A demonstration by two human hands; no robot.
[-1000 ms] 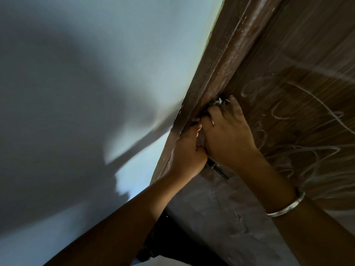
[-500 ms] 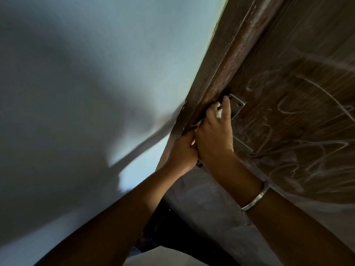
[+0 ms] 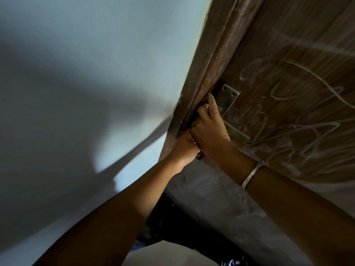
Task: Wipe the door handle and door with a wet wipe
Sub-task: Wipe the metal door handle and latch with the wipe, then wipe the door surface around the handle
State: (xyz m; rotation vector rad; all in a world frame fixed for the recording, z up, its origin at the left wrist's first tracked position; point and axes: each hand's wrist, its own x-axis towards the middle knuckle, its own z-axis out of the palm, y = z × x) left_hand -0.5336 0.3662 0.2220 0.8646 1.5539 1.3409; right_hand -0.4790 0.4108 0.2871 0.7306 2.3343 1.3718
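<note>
A brown wooden door (image 3: 292,54) with pale scribbles fills the right side. Its metal handle plate (image 3: 228,96) lies bare beside the door's edge. My right hand (image 3: 210,129), with a silver bangle on the wrist, is closed just below the plate at the edge, one finger stretched along the frame. The wet wipe is hidden under its fingers. My left hand (image 3: 184,148) is pressed against the right one from below, with its fingers curled around the door handle. Only the dark tip of the door handle (image 3: 199,156) sticks out between the wrists.
The dusty brown door frame (image 3: 217,54) runs up along the door's left edge. A pale blue-grey wall (image 3: 92,73) with shadows fills the left. The door's lower panel (image 3: 221,198) looks grey and smeared. Dark floor clutter (image 3: 172,223) lies below.
My right hand slid off the metal plate toward the door's edge, uncovering the plate. The white wipe seen at its fingertips no longer shows. The left hand kept its grip.
</note>
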